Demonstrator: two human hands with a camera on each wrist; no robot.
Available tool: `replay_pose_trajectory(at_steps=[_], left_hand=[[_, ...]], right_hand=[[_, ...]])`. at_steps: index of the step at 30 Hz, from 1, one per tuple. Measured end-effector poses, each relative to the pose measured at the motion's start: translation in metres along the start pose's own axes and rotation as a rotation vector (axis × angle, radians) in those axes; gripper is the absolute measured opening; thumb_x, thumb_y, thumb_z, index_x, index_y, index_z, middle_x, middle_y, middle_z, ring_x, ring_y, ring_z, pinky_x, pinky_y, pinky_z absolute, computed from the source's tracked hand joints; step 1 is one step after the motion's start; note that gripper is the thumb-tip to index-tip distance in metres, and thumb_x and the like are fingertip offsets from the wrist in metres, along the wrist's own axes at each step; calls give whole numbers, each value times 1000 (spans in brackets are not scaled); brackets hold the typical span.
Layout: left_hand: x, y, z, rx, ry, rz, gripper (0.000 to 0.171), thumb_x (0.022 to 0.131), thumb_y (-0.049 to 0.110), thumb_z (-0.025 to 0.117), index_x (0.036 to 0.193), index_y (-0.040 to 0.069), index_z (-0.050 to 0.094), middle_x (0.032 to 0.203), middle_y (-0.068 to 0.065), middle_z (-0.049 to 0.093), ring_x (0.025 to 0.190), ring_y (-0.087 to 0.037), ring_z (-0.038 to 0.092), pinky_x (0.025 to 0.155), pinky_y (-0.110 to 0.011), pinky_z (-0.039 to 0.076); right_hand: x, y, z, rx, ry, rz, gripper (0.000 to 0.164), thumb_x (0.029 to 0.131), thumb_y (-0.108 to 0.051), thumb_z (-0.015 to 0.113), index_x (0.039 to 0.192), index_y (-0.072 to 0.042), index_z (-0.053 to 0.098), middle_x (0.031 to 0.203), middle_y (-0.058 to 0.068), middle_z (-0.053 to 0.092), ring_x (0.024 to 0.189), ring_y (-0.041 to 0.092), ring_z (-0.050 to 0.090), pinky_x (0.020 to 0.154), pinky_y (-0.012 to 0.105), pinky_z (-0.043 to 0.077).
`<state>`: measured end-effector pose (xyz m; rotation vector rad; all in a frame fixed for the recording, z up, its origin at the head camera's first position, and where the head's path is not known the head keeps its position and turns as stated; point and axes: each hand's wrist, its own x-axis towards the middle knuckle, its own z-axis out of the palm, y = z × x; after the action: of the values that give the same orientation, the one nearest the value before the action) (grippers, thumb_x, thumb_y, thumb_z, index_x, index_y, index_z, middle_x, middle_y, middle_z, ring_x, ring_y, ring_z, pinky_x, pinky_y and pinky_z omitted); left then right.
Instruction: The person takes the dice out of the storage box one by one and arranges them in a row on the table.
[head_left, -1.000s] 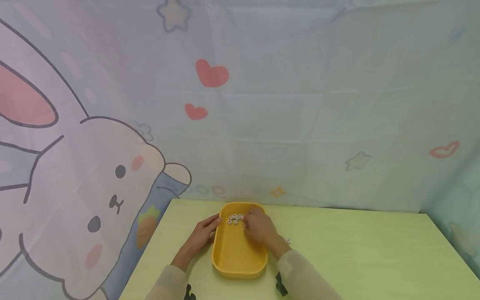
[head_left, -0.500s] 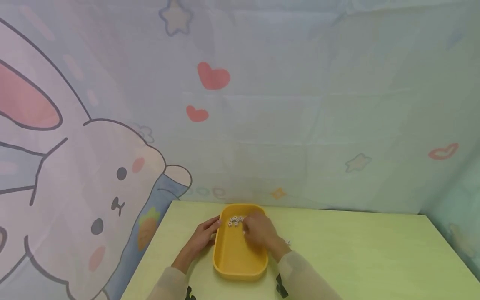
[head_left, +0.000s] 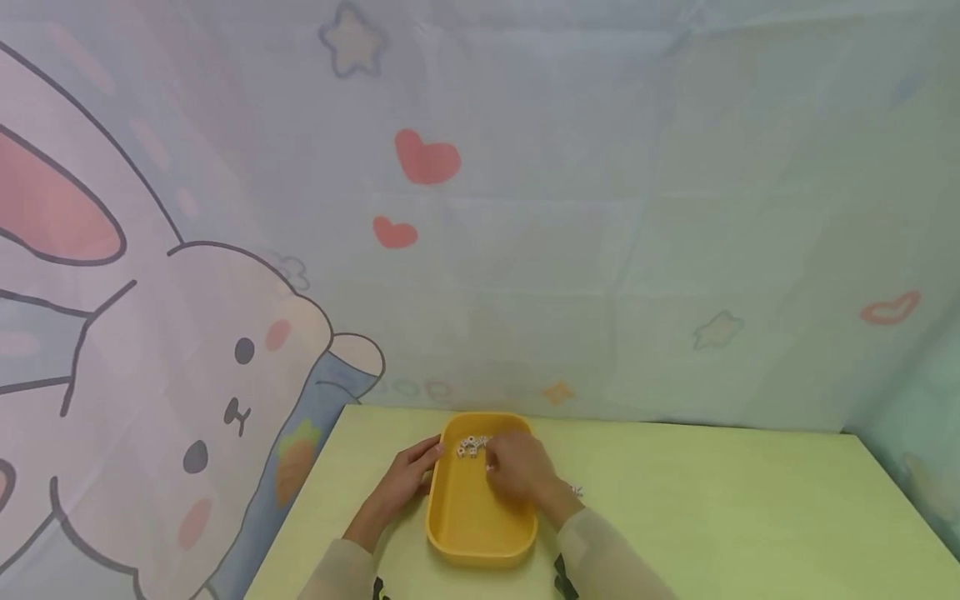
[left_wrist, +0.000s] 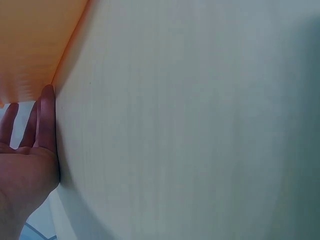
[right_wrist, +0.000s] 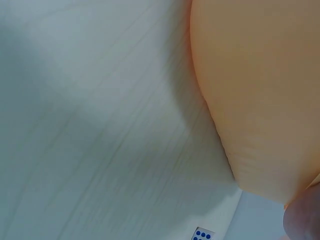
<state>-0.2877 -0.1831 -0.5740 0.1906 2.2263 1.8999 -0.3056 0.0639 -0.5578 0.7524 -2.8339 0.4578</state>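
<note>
A yellow tray (head_left: 480,525) lies on the table with several white dice (head_left: 471,445) near its far end. My left hand (head_left: 403,477) rests against the tray's left side, one fingertip at the rim. The left wrist view shows its straight fingers (left_wrist: 46,117) touching the outer wall. Over the tray's far right part, my right hand (head_left: 519,467) has curled fingers and pinches a small white die (head_left: 490,468), mostly hidden by them. Only a small part of this hand shows at the corner of the right wrist view.
More dice (head_left: 576,492) lie on the table just right of the tray, partly behind the right forearm; one die (right_wrist: 202,234) with blue dots shows in the right wrist view. Behind the pale green table (head_left: 720,500) hangs a printed cloth (head_left: 525,208) with a rabbit.
The right hand has drawn slightly back from the dice group, and a white die now shows at its fingertips. The left hand stays at the tray's side. The head view has tilted a little.
</note>
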Motion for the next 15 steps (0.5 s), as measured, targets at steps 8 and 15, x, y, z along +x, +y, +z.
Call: replay_pose_trajectory(at_steps=[8,15], left_hand=[[6,1,1,-40,16,-13,67,108,46,60,160,4,46,154,-21,54,135,-36,57,87,-32,61],[5,3,1,-24,20,-31,69,108,47,61,159,3,46,153,-22,55,134,-35,58,87,-32,60]], right_hand=[[4,5,-3,42,11,-4,8,81,-17,74,77,-22,69,78,-11,61,73,13,57,66,33,52],[3,5,-3,91,15,16,6,84,-22,78,84,-22,72,87,-9,64,84,15,59,76,36,55]])
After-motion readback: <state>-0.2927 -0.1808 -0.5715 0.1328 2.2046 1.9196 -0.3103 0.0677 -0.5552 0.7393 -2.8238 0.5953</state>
